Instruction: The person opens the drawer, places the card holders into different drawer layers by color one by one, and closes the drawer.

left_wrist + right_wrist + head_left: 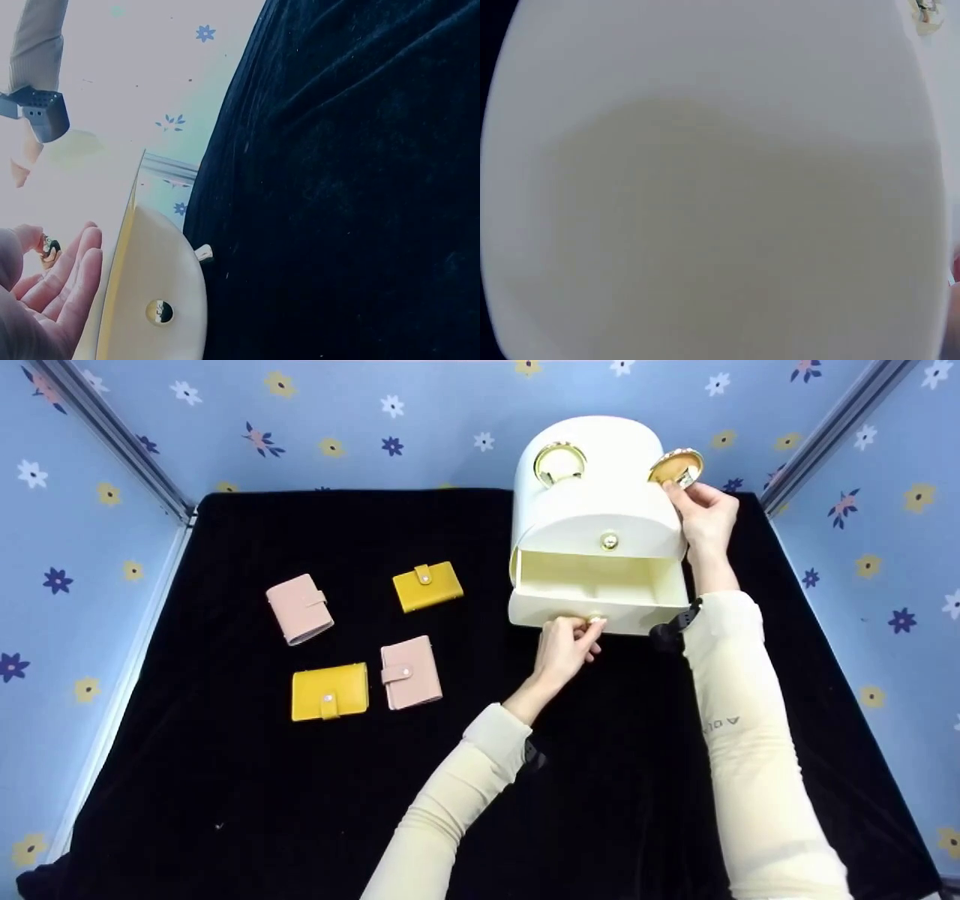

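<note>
A cream jewelry box [600,502] with a rounded top and a gold ring handle [559,463] stands at the back right of the black cloth. Its bottom drawer [600,585] is pulled out and looks empty. My left hand [587,624] pinches the small gold knob on the drawer front. My right hand [686,493] grips the box's upper right side, just under a round gold disc [676,466]. In the left wrist view my left hand's palm [45,300] lies beside a cream panel [161,262] of the box with a gold knob [159,312]. The box's cream wall [705,187] fills the right wrist view.
Two pink wallets [299,608] [410,672] and two yellow wallets [427,586] [330,691] lie flat on the black cloth [225,795], left of the box. Blue flowered walls [75,585] close in the cloth on three sides.
</note>
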`<control>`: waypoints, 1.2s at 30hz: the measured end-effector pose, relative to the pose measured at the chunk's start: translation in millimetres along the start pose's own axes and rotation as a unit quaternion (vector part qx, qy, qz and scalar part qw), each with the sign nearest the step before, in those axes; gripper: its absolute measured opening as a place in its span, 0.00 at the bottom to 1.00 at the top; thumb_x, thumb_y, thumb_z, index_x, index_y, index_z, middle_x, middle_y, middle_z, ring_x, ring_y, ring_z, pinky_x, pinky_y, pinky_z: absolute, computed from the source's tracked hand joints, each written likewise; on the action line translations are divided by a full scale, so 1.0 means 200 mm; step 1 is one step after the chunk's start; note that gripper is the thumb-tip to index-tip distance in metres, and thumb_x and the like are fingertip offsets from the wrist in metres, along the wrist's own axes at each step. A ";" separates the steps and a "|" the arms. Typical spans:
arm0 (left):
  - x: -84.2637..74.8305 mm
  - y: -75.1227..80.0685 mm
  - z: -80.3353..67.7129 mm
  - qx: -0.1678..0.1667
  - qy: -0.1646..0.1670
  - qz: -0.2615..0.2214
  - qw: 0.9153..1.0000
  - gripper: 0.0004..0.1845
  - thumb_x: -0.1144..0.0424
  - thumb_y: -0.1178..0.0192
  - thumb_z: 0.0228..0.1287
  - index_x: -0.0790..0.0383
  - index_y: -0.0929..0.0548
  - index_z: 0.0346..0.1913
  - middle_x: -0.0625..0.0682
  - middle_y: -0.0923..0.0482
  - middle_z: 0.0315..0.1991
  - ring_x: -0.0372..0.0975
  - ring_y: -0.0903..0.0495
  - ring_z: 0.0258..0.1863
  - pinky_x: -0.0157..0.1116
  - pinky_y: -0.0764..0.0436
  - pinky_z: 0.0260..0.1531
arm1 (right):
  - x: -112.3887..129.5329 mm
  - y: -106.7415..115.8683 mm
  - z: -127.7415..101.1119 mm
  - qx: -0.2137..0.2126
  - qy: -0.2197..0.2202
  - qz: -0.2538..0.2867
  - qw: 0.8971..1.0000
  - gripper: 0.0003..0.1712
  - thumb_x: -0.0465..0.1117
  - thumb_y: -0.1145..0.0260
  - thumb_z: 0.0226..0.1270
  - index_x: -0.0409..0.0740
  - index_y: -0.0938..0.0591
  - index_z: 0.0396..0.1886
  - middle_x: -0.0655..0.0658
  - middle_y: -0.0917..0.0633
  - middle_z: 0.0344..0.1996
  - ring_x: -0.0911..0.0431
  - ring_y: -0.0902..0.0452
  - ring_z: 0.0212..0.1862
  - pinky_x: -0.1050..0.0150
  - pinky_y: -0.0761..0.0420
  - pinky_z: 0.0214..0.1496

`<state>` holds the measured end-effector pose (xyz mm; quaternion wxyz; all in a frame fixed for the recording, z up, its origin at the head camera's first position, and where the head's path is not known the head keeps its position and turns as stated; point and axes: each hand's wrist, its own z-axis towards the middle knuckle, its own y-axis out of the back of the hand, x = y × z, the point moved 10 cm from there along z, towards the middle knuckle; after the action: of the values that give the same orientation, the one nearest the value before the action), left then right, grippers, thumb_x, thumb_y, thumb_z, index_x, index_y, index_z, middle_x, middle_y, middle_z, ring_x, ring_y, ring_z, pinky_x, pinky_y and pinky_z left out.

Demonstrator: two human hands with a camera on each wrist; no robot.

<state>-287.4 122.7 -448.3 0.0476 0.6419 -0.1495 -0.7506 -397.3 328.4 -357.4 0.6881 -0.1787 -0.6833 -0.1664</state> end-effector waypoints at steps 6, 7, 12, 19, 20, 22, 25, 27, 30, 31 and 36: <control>0.00 -0.01 -0.04 0.006 0.000 -0.001 1.000 0.15 0.56 0.44 0.60 0.64 0.17 0.26 0.51 0.22 0.13 0.44 0.21 0.14 0.25 0.27 0.13 | 0.00 0.00 0.00 -0.003 0.000 -0.002 1.000 0.09 0.39 0.25 0.41 0.41 0.15 0.24 0.50 0.19 0.20 0.60 0.25 0.24 0.70 0.27 0.31; 0.00 -0.01 -0.05 0.008 0.000 0.000 1.000 0.15 0.56 0.44 0.60 0.64 0.17 0.26 0.50 0.22 0.13 0.43 0.21 0.14 0.25 0.27 0.13 | 0.00 0.00 0.00 -0.003 0.002 -0.005 1.000 0.08 0.39 0.26 0.41 0.42 0.15 0.24 0.50 0.19 0.20 0.60 0.26 0.24 0.70 0.27 0.31; -0.02 -0.01 -0.07 0.010 -0.010 0.002 1.000 0.15 0.56 0.44 0.60 0.64 0.17 0.25 0.50 0.22 0.13 0.41 0.22 0.12 0.25 0.27 0.12 | 0.01 0.00 0.00 -0.002 0.004 -0.004 1.000 0.08 0.39 0.26 0.41 0.42 0.15 0.24 0.50 0.19 0.20 0.60 0.25 0.24 0.70 0.27 0.31; -0.02 -0.01 -0.09 0.010 -0.014 0.000 1.000 0.16 0.55 0.44 0.60 0.65 0.17 0.25 0.51 0.22 0.13 0.41 0.22 0.12 0.25 0.27 0.12 | 0.00 0.00 0.00 -0.002 -0.004 -0.009 1.000 0.09 0.39 0.26 0.42 0.41 0.15 0.25 0.50 0.19 0.21 0.60 0.25 0.25 0.69 0.27 0.32; -0.02 -0.01 -0.09 0.010 -0.015 0.000 1.000 0.16 0.55 0.44 0.60 0.65 0.17 0.25 0.51 0.22 0.13 0.41 0.22 0.12 0.25 0.27 0.12 | 0.00 0.00 0.00 -0.003 -0.008 -0.008 1.000 0.09 0.39 0.26 0.42 0.41 0.15 0.26 0.50 0.19 0.21 0.60 0.25 0.25 0.70 0.27 0.32; -0.01 -0.02 -0.10 0.012 -0.015 -0.002 1.000 0.16 0.55 0.44 0.60 0.65 0.17 0.25 0.51 0.22 0.13 0.42 0.22 0.12 0.25 0.27 0.12 | -0.01 0.00 0.00 -0.004 -0.009 -0.013 1.000 0.10 0.40 0.26 0.42 0.42 0.15 0.26 0.50 0.19 0.21 0.60 0.25 0.25 0.70 0.27 0.32; -0.01 -0.03 -0.11 0.012 -0.014 -0.005 1.000 0.16 0.55 0.44 0.60 0.64 0.17 0.24 0.51 0.22 0.13 0.43 0.22 0.13 0.25 0.27 0.12 | -0.01 0.01 -0.01 -0.005 -0.005 -0.011 1.000 0.10 0.39 0.26 0.42 0.41 0.15 0.26 0.50 0.19 0.21 0.60 0.25 0.25 0.70 0.27 0.32; -0.01 -0.03 -0.12 0.014 -0.012 -0.006 1.000 0.16 0.55 0.44 0.60 0.64 0.17 0.25 0.51 0.22 0.13 0.44 0.22 0.13 0.25 0.27 0.12 | -0.01 0.01 0.00 -0.004 0.000 -0.006 1.000 0.09 0.39 0.26 0.42 0.41 0.15 0.25 0.50 0.19 0.20 0.60 0.25 0.24 0.70 0.27 0.31; -0.01 -0.03 -0.13 0.016 -0.015 0.005 1.000 0.15 0.55 0.44 0.59 0.63 0.18 0.26 0.51 0.21 0.14 0.40 0.22 0.13 0.24 0.27 0.13 | -0.01 0.00 0.00 -0.003 0.002 0.002 1.000 0.08 0.38 0.26 0.42 0.41 0.15 0.25 0.49 0.19 0.19 0.60 0.26 0.23 0.70 0.27 0.30; -0.01 -0.03 -0.13 0.017 -0.017 0.013 1.000 0.14 0.55 0.43 0.59 0.63 0.18 0.26 0.51 0.21 0.15 0.38 0.22 0.13 0.24 0.27 0.14 | -0.01 0.00 0.00 -0.003 0.004 -0.001 1.000 0.08 0.38 0.26 0.42 0.41 0.15 0.25 0.50 0.19 0.19 0.60 0.26 0.23 0.70 0.27 0.30; -0.03 -0.02 -0.16 0.017 -0.030 0.077 0.996 0.14 0.53 0.42 0.57 0.61 0.18 0.29 0.47 0.20 0.19 0.29 0.24 0.16 0.22 0.28 0.20 | 0.00 0.00 0.00 -0.004 0.004 -0.007 1.000 0.08 0.38 0.27 0.43 0.40 0.15 0.26 0.50 0.19 0.19 0.60 0.26 0.24 0.70 0.27 0.31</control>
<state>-254.6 121.7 -448.3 0.0901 0.6064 -0.2122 -0.7610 -397.4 328.9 -357.9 0.6892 -0.1763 -0.6807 -0.1750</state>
